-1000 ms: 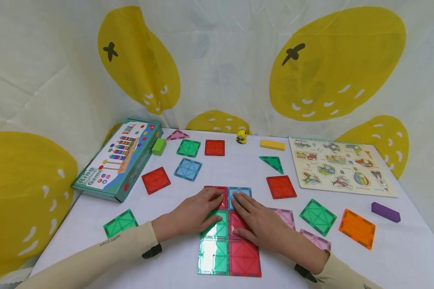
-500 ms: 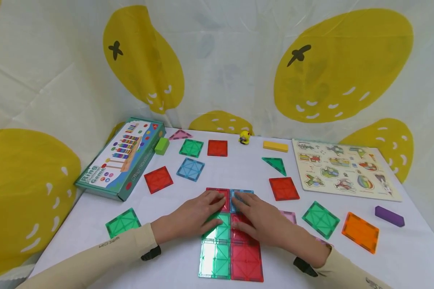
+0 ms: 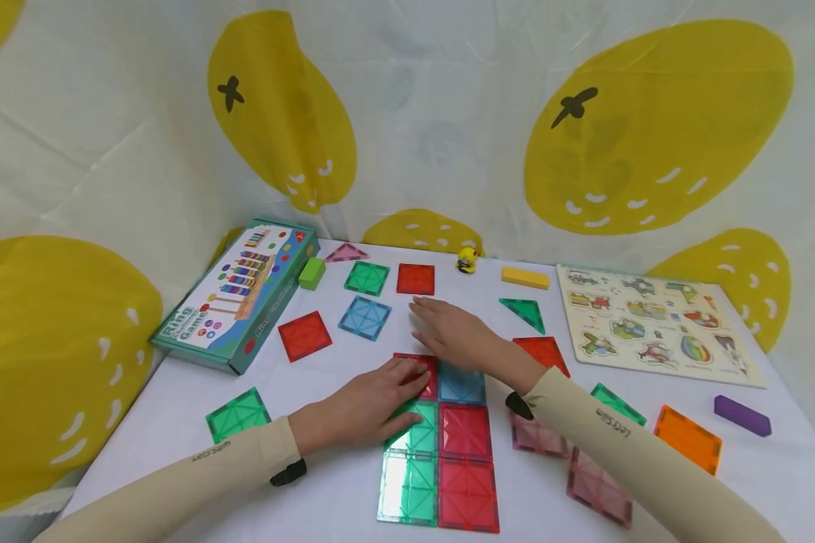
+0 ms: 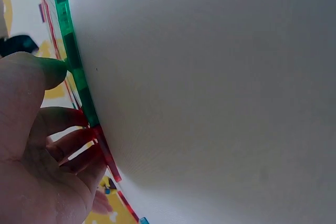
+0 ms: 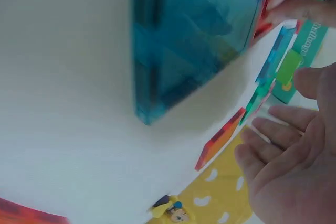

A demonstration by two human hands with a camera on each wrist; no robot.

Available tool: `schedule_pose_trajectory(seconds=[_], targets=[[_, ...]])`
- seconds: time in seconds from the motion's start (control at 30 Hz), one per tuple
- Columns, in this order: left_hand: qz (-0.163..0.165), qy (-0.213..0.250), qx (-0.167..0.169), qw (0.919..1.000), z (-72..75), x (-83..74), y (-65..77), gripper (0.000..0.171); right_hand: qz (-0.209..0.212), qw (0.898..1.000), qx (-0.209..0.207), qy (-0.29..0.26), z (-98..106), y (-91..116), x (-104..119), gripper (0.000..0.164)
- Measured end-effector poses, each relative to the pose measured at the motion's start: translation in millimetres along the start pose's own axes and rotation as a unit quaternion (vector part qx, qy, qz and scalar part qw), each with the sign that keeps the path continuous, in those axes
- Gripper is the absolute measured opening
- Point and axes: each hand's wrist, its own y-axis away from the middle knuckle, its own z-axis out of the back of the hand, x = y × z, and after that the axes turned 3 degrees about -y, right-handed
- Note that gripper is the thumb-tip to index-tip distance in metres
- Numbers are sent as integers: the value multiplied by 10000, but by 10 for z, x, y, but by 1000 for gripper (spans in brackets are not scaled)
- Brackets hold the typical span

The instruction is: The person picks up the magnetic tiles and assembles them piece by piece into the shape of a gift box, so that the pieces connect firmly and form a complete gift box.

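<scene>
Six see-through magnetic tiles lie in a two-column block: a red tile [image 3: 432, 389] and a blue tile [image 3: 463, 389] at the far end, then a green tile [image 3: 426, 437], a red tile [image 3: 465, 430], another green tile [image 3: 407, 489] and another red tile [image 3: 467, 494] nearest. My left hand [image 3: 367, 400] rests on the left column, fingertips at the far red tile, thumb at the green one. Beyond the blue tile, my right hand [image 3: 472, 339] reaches leftward with nothing in it; its fingers [image 5: 275, 129] look loosely extended in the right wrist view. A loose blue tile [image 3: 365, 317] lies left of its fingertips.
Loose tiles at the back include red [image 3: 416, 279] and green [image 3: 367, 278]. A game box [image 3: 238, 294] stands left, a picture puzzle board [image 3: 659, 324] right. Pink tiles [image 3: 539, 439] lie under the right forearm, with an orange tile [image 3: 688, 439] and purple block [image 3: 742, 415] beyond.
My right hand has lifted off the blue and red tiles and moved away from me and slightly left. My left hand stays on the left column. The view has shifted slightly.
</scene>
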Motion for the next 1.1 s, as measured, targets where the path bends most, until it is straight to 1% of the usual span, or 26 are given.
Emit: schedule_pose_trajectory(seconds=[0.13, 0.3, 0.4, 0.47, 0.53, 0.67, 0.9, 1.1], targets=[[-4, -16, 7, 10000, -1, -9, 9, 74, 374, 9989, 195, 207, 9, -182, 41, 62], [-129, -19, -63, 9999, -35, 1, 22, 73, 760, 9939, 521, 599, -66, -371, 139, 58], [-251, -49, -167, 9995, -54, 12, 17, 73, 954, 9889, 689, 905, -123, -429, 173, 58], [-307, -52, -223, 9993, -56, 16, 14, 73, 954, 9874, 745, 1022, -147, -437, 181, 59], [-320, -32, -238, 9992, -52, 21, 17, 73, 855, 9879, 780, 1036, -159, -426, 178, 60], [-256, -31, -183, 9995, -47, 28, 28, 74, 664, 9911, 782, 847, -147, -352, 132, 59], [-201, 19, -123, 9997, -60, 32, 38, 75, 635, 9947, 702, 406, -104, -154, -6, 54], [-182, 93, -112, 9997, -65, 35, 39, 75, 618, 9965, 517, 232, -98, 13, -146, 54]])
